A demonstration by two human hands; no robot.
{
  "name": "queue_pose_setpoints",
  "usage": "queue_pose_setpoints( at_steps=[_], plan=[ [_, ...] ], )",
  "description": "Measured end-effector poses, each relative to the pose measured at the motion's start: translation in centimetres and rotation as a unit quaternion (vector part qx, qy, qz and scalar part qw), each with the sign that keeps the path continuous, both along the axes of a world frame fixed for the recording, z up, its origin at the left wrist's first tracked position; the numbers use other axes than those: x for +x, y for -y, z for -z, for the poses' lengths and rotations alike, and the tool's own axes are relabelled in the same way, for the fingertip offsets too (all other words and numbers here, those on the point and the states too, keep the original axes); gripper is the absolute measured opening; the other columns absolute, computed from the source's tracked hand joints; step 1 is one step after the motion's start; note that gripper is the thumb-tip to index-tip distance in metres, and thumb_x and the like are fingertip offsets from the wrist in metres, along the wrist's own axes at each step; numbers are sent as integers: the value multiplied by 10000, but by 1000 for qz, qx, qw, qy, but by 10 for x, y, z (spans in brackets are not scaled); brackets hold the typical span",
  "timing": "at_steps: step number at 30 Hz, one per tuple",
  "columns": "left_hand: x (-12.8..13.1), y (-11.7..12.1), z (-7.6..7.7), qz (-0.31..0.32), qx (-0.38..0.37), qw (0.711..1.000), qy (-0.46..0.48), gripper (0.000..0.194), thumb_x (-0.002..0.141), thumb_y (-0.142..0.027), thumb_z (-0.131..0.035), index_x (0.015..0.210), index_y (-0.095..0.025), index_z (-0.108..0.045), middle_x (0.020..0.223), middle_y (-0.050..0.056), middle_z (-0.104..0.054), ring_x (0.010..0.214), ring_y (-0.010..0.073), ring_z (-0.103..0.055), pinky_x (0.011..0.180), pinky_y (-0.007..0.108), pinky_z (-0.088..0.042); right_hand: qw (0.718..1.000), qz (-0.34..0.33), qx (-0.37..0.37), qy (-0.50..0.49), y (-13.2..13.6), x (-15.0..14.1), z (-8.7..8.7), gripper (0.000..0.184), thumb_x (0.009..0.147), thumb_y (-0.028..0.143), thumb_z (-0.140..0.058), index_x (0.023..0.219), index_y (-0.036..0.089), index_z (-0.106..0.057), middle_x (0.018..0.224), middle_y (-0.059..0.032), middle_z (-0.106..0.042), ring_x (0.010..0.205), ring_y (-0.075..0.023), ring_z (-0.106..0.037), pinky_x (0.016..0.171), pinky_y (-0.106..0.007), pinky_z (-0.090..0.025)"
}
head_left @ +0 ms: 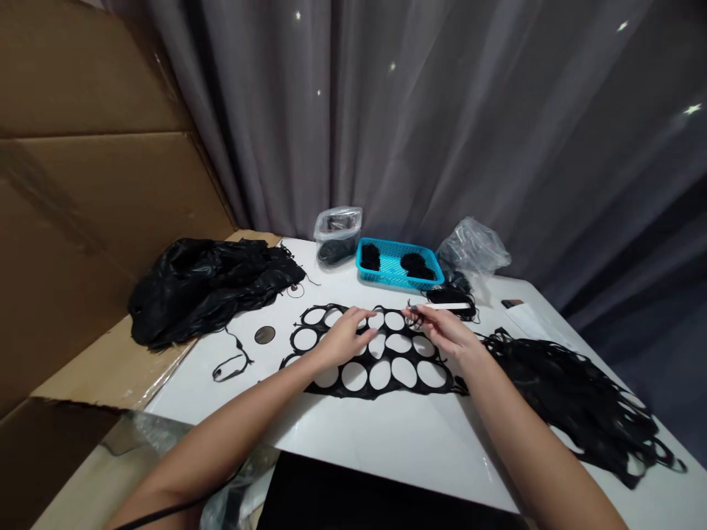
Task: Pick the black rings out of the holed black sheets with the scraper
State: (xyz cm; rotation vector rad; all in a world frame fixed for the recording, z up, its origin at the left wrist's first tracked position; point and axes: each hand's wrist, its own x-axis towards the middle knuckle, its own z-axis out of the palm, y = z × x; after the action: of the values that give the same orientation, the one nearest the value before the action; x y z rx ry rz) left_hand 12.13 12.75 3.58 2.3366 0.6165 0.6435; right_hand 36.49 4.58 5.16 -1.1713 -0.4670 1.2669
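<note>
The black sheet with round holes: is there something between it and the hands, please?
Nothing visible stands between them. The left hand lies directly over the black sheet; the right hand is over its far right corner, beside a white stick.

Under the left hand (345, 337), a soft sheen is shown by the black sheet (389, 356) (leather-like in look); beyond the right hand (445, 331), the basket (398, 279) is made of plastic mesh, and the loose bag (479, 246) of clear, crinkled film; well left of the left hand, the box (88, 199) is made of matt cardboard; beneath both hands, a smooth, glossy table (359, 427) is seen.
</note>
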Motion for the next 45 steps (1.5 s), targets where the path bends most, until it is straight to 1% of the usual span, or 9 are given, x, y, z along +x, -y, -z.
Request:
queue_pose_setpoints(
  at_steps=[7,11,15,18,24,35,40,42,45],
  plan=[
    [5,-15,-12,32,-51,998,36,294,982,-212,-461,1201,-172,-653,1153,72,-704,1021,171,-680,862,263,-540,972,-142,42,-182,8,-67,-8,159,753,120,-794,860,133,-677,921,-85,-738,893,-158,-726,711,-157,-614],
    [-17,-28,-2,-2,-26,1000,1,280,951,-210,-505,1158,-177,-691,1114,81,-704,1012,212,-676,883,320,-543,969,-113,81,-203,-1,-71,-12,188,731,162,-816,806,176,-644,987,-71,-727,806,-112,-680,693,-174,-600],
    [-45,-25,18,-11,23,998,-59,299,905,-193,-557,1183,-182,-667,1247,119,-638,1154,271,-619,1021,429,-485,993,-2,116,-38,-31,-65,2,228,699,248,-826,720,213,-602,973,-48,-724,779,-129,-639,669,-224,-577],
    [-57,-14,32,8,52,995,-90,357,886,-222,-621,1241,-183,-629,1418,143,-535,1356,319,-467,1142,503,-363,988,-14,87,129,-46,-74,24,271,662,354,-834,667,206,-607,803,-36,-702,713,-156,-605,645,-270,-533],
    [-60,-2,44,-9,169,973,-158,435,968,-290,-531,1392,-193,-512,1523,120,-443,1460,333,-311,1175,553,-283,893,-124,76,426,-42,-94,49,231,805,421,-658,794,190,-670,817,-35,-701,814,-211,-624,772,-329,-468],
    [-59,1,42,-21,170,968,-185,465,984,-295,-494,1445,-244,-457,1551,74,-411,1462,325,-303,1180,602,-179,823,-156,115,534,-37,-93,54,163,915,319,-546,798,215,-592,908,-43,-694,887,-217,-622,833,-345,-453],
    [-57,2,39,-33,169,965,-197,458,981,-292,-489,1437,-261,-471,1548,65,-419,1454,347,-308,1170,635,-170,683,-165,198,683,-40,-97,56,190,959,212,-429,834,222,-572,881,-86,-652,866,-248,-562,803,-370,-432],
    [-57,3,37,-33,164,965,-202,455,976,-292,-496,1430,-262,-479,1546,65,-421,1450,363,-308,1154,660,-184,649,-125,175,730,-51,-81,52,207,938,186,-408,789,219,-549,821,-97,-628,817,-256,-538,758,-368,-414],
    [-58,3,37,-38,154,967,-199,458,968,-301,-512,1424,-279,-484,1544,61,-424,1442,371,-319,1138,687,-193,665,33,66,743,-69,-39,40,188,904,221,-422,738,224,-511,731,-82,-586,716,-240,-509,684,-348,-387]
  ],
)
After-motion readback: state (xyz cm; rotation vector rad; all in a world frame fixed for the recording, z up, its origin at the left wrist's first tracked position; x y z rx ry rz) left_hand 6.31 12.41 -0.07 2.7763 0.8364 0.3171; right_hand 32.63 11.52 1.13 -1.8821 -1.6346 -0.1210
